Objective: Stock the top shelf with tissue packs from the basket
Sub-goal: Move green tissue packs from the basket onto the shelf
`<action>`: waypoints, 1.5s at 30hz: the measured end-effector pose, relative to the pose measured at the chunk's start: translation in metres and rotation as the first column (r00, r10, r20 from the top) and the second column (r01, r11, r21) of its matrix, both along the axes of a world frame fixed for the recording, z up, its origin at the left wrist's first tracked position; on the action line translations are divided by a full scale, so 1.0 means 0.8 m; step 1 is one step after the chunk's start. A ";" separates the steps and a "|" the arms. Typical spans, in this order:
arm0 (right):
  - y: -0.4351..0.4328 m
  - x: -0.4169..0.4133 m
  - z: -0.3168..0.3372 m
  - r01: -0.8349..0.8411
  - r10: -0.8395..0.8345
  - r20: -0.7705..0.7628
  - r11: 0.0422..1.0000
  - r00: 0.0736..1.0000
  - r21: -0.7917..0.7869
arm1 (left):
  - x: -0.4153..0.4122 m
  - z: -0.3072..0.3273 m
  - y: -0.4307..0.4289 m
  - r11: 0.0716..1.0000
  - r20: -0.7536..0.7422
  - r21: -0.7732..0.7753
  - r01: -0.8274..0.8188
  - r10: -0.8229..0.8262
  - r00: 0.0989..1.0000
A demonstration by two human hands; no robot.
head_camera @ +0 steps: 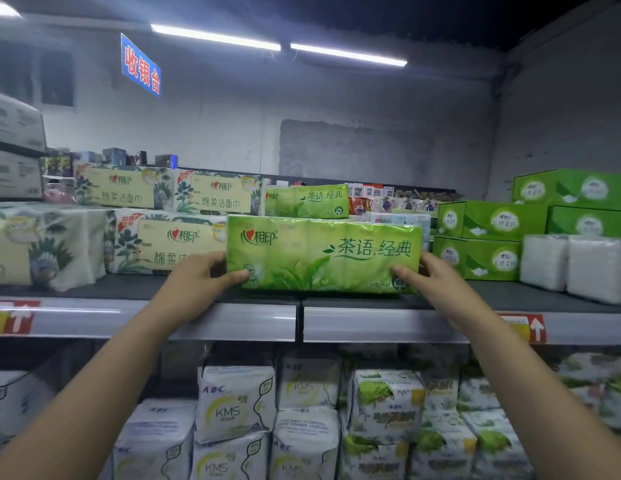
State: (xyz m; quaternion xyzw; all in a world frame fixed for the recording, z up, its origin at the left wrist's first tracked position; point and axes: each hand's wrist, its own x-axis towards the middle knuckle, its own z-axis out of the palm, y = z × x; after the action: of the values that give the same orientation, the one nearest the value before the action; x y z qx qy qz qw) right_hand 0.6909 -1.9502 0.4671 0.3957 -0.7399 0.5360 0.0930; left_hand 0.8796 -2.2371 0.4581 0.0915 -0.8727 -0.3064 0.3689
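Two bare forearms (94,393) reach up from the lower edge. The left hand (198,278) and right hand (430,275) grip a green tissue pack (323,254) by its ends, thumbs on its front and fingers wrapped round the sides. The pack stands upright at the front of the top shelf (510,296), between cream floral packs (163,244) and green boxes (489,223).

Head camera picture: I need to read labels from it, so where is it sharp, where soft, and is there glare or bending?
In the head view the green tissue pack between the left hand and right hand reads sharp; the lower packs and picture edges are soft; the ceiling lights blow out white; the shelf rail bows slightly.
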 end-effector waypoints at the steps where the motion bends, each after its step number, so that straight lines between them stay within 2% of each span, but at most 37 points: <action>1: -0.002 -0.001 -0.001 0.025 -0.025 -0.017 0.999 1.000 0.038 | -0.002 0.000 -0.001 0.999 0.022 -0.023 -0.036 0.036 0.999; 5: -0.008 -0.003 -0.001 0.112 -0.095 -0.117 0.982 0.989 0.154 | -0.013 -0.003 -0.004 0.962 0.123 -0.170 -0.212 0.234 0.965; 7: -0.009 -0.001 -0.001 0.127 -0.109 -0.115 0.979 0.987 0.161 | -0.015 -0.003 -0.004 0.954 0.156 -0.183 -0.237 0.266 0.951; 15: -0.010 0.001 0.001 0.095 -0.090 -0.038 0.981 0.995 0.171 | -0.015 0.004 -0.007 0.973 0.270 -0.155 -0.171 0.209 0.940; 20: -0.008 -0.002 -0.002 0.067 -0.074 0.076 0.994 0.994 0.084 | -0.011 0.004 -0.010 0.988 0.315 -0.113 -0.104 0.135 0.939; 24: -0.007 0.002 0.000 0.019 -0.026 0.103 0.998 0.994 0.067 | -0.008 0.004 -0.006 0.999 0.219 0.003 -0.033 0.031 0.975; 30: 0.002 0.010 0.004 -0.007 0.020 0.184 0.998 0.983 -0.070 | -0.010 -0.006 0.005 0.978 0.039 -0.068 -0.196 0.199 0.979; 32: 0.004 0.011 0.002 -0.028 0.046 0.189 0.995 0.981 -0.097 | -0.011 -0.007 0.007 0.977 0.022 -0.063 -0.205 0.207 0.978; 39: 0.008 0.024 -0.004 -0.044 0.074 0.153 0.981 0.986 -0.190 | -0.001 -0.003 0.011 0.993 -0.039 0.077 -0.089 0.092 0.995; 43: 0.007 0.033 -0.003 0.049 -0.035 0.142 0.994 0.989 -0.098 | 0.008 0.000 0.014 0.979 -0.104 0.203 0.014 0.007 0.995; 45: 0.007 0.037 -0.005 0.072 -0.058 0.126 0.992 0.990 -0.107 | 0.017 0.000 0.017 0.968 -0.148 0.247 0.052 -0.015 0.989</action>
State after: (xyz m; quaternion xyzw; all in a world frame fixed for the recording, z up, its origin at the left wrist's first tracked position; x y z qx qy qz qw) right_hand 0.7208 -1.9443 0.4633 0.3318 -0.7259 0.5962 0.0867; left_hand 0.8930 -2.2232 0.4578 0.1000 -0.7995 -0.4258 0.4117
